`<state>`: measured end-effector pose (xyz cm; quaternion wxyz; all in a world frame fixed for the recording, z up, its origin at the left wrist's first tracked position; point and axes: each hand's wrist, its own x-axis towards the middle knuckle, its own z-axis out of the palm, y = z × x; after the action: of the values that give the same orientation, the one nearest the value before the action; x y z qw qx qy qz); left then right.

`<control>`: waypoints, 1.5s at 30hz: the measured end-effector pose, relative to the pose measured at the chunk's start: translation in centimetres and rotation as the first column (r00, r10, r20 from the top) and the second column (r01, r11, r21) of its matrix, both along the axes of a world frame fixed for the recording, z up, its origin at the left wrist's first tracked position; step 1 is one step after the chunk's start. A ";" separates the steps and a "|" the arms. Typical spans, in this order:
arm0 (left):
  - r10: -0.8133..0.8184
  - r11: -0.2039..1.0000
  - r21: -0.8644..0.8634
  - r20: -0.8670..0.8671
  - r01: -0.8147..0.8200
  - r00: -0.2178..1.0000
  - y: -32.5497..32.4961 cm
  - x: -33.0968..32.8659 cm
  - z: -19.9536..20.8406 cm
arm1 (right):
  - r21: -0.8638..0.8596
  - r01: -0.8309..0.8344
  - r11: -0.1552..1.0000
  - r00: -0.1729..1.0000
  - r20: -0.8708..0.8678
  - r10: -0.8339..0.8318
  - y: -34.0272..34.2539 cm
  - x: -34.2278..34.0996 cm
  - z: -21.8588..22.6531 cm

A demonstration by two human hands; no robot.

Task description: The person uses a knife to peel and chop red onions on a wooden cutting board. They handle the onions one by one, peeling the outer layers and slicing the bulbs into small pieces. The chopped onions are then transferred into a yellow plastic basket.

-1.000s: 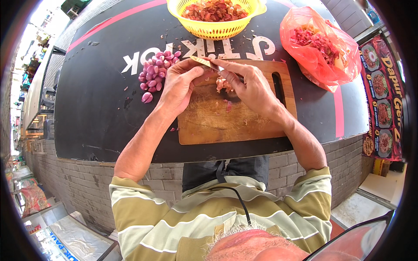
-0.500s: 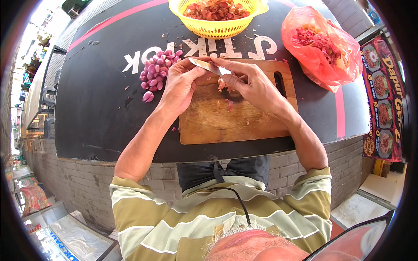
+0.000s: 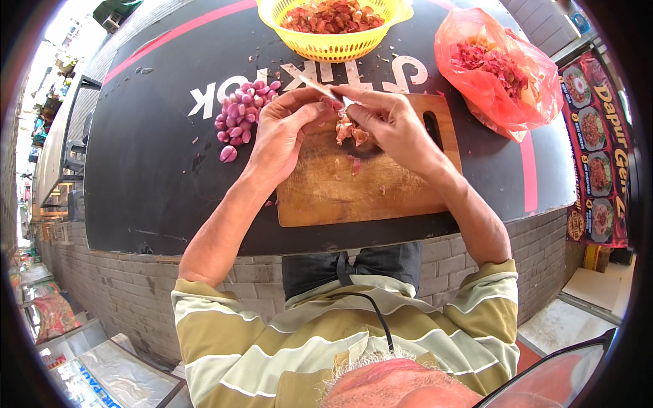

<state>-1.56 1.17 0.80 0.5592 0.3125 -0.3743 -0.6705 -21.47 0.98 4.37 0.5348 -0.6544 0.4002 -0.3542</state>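
Note:
Over the far part of a wooden cutting board [image 3: 354, 197], my two hands meet. My right hand [image 3: 389, 122] is closed round a small knife [image 3: 315, 86], whose blade points up and to the left past my left fingertips. Pinched in my left hand [image 3: 287, 129] is a shallot [image 3: 332, 103], mostly hidden by the fingers and the knife. Reddish-brown shallot skins [image 3: 349, 130] lie in a small heap on the board beneath my hands. Just left of my left hand, a pile of peeled purple shallots [image 3: 239, 113] rests on the black table.
A yellow colander [image 3: 330, 47] at the far edge holds unpeeled shallots. On the right stands an open red plastic bag [image 3: 500, 102] with skins inside. The black table [image 3: 149, 177] has its near edge close to my body. A printed banner [image 3: 595, 153] hangs at the right.
The knife blade has turned narrower to view and tilts more upward. More of the skin heap shows between my hands. The whole scene has shifted slightly left.

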 end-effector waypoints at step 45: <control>-0.101 0.994 -0.032 0.080 0.104 0.992 -0.8 1.3 0.6 | 0.155 -0.116 0.981 0.987 0.132 0.096 -0.3 -0.7 0.8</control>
<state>-0.24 0.41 1.38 0.5145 0.3088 -0.4236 -0.6786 -22.17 0.68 5.14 0.6283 -0.6057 0.3584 -0.3314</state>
